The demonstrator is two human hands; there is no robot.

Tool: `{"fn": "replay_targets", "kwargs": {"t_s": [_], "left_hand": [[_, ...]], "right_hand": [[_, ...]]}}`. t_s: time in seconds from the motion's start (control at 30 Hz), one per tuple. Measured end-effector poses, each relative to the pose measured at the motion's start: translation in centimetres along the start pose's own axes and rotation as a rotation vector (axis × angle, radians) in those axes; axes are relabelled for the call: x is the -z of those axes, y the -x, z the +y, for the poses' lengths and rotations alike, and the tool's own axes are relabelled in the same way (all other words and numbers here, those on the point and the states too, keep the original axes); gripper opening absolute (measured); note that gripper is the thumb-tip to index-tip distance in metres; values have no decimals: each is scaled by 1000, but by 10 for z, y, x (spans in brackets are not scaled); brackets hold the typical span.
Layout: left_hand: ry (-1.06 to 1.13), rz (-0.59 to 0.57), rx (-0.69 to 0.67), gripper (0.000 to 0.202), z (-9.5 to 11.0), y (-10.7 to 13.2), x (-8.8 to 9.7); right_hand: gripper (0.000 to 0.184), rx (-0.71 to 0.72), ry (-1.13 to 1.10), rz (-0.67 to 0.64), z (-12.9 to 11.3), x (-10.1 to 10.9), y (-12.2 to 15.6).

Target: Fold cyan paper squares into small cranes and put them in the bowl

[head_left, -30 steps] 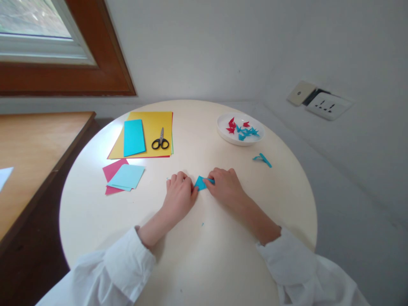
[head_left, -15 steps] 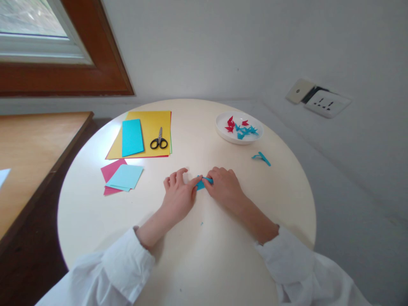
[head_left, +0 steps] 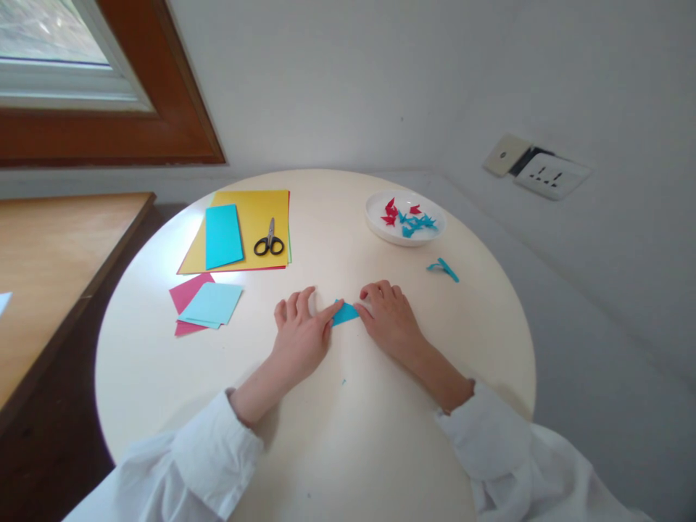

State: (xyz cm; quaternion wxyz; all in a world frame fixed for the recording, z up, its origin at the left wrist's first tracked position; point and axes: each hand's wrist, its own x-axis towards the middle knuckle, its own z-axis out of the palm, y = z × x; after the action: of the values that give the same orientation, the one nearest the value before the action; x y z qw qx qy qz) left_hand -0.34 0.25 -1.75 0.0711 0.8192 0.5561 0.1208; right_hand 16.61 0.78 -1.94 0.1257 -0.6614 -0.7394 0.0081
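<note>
A small piece of blue origami paper, folded into a roughly triangular shape, lies on the table between my hands. My left hand pins its left end with the index finger on top and the thumb below, while its other fingers are raised and curled. On the other side, my right hand has its thumb at the paper's right corner, its fingers curled over. The underside of the paper and part of its left end are hidden.
A white dish holds red and blue folded paper pieces. Blue paper strips lie nearer, on the right. Scissors and a blue sheet rest on yellow paper. Light blue squares overlap pink ones on the left.
The paper's raised right part now lies flatter, showing a wider blue triangle. My right hand has turned slightly and its thumb has shifted to the corner. My view has moved a little.
</note>
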Motion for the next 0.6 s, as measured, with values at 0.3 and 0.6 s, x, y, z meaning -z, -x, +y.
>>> {"fn": "replay_targets", "kwargs": {"t_s": [0.3, 0.6], "left_hand": [[30, 8, 11, 44, 2, 0, 0], [40, 6, 2, 42, 0, 0, -1]], "right_hand": [[23, 4, -181, 206, 3, 3, 7], [43, 384, -146, 112, -26, -6, 42]]}}
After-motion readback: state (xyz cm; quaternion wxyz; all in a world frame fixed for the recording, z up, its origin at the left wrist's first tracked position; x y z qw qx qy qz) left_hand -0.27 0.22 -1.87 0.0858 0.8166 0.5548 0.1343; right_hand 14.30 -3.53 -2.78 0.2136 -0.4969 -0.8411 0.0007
